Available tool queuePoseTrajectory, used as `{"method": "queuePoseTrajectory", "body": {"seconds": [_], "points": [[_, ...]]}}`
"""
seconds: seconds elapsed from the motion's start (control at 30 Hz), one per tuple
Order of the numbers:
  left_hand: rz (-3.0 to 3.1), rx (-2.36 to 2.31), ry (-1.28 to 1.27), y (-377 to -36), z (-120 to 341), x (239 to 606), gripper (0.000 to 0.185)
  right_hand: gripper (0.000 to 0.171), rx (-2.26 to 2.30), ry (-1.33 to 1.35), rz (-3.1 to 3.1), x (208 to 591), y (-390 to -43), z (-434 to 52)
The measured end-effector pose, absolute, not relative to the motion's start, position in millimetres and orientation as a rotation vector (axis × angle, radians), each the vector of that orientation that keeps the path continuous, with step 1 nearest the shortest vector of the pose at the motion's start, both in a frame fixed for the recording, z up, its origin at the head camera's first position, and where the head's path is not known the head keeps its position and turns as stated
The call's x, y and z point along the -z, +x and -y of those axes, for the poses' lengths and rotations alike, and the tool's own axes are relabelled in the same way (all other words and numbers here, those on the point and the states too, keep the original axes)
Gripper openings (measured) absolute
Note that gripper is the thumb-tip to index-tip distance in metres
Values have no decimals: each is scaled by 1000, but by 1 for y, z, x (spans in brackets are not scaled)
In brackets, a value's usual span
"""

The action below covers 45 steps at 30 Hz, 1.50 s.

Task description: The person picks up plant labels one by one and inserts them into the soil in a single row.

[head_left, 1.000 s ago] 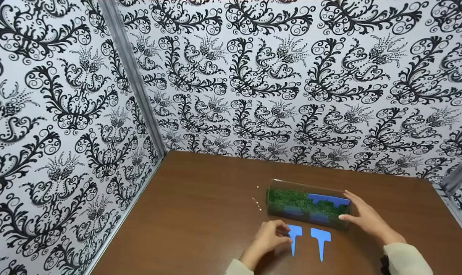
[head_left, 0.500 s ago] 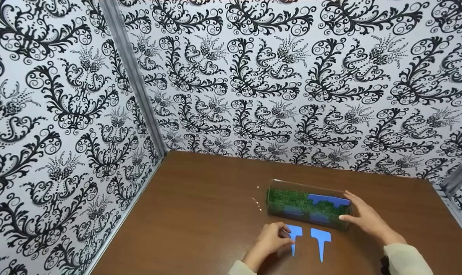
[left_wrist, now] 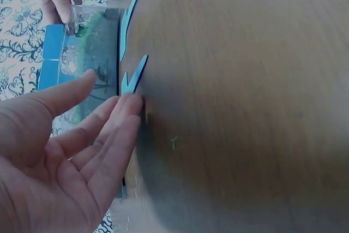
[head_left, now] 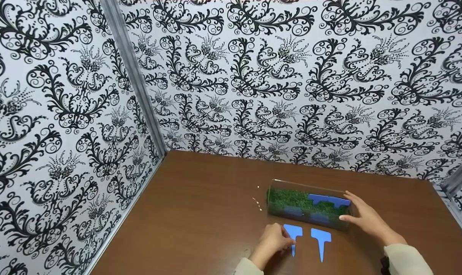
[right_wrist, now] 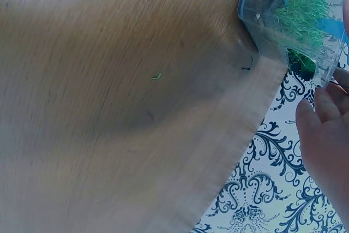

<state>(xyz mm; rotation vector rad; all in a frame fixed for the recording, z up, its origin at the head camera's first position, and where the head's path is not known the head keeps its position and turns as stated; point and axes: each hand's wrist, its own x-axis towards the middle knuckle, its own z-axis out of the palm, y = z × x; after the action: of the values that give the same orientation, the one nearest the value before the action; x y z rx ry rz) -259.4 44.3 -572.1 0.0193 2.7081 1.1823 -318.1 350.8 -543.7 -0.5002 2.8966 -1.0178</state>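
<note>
A clear plastic box (head_left: 305, 218) of green artificial grass (head_left: 289, 195) stands on the brown table. Several blue T-shaped plant markers (head_left: 328, 200) stand in the grass. At the box's right end my right hand (head_left: 370, 219) grips it, thumb on the near side and fingers on the far side. Two more blue markers lie flat before the box: a left one (head_left: 293, 230) and a right one (head_left: 321, 235). My left hand (head_left: 271, 240) is at the left marker. In the left wrist view its fingertips (left_wrist: 131, 105) touch that marker's edge, fingers nearly straight, thumb (left_wrist: 82, 85) apart.
Small white specks (head_left: 256, 201) lie on the table (head_left: 200, 214) left of the box. Green grass bits (right_wrist: 156, 76) are scattered on the wood. Black-and-white patterned walls (head_left: 273, 95) enclose the table at the back and left.
My left hand has shifted slightly right and toward me, with its fingers now over more of the left marker's stem. My right hand and the box have stayed in place.
</note>
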Motion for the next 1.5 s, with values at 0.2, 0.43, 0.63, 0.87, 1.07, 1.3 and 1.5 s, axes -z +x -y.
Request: {"method": "queuePoseTrajectory", "body": {"seconds": [0.2, 0.43, 0.63, 0.87, 1.07, 1.3, 1.5], "points": [[-2744, -1014, -88, -264, -53, 568, 25, 81, 1026, -488, -2878, 543, -319, -350], [-2897, -584, -112, -270, -67, 570, 42, 81, 1050, -482, -2866, 544, -319, -351], [-2953, -410, -128, -268, -77, 576, 47, 81, 1052, -487, -2870, 546, -321, -351], [-3039, -273, -102, -266, -84, 577, 37, 81, 1065, -479, -2862, 546, -320, -351], [-3033, -286, -148, -266, -85, 577, 27, 78, 1021, -516, -2916, 543, -318, -351], [-3013, -338, -134, -266, -83, 582, 24, 78, 1025, -516, -2917, 544, -318, -350], [-3002, -348, -126, -266, -82, 587, 33, 79, 1031, -511, -2916, 544, -318, -351]]}}
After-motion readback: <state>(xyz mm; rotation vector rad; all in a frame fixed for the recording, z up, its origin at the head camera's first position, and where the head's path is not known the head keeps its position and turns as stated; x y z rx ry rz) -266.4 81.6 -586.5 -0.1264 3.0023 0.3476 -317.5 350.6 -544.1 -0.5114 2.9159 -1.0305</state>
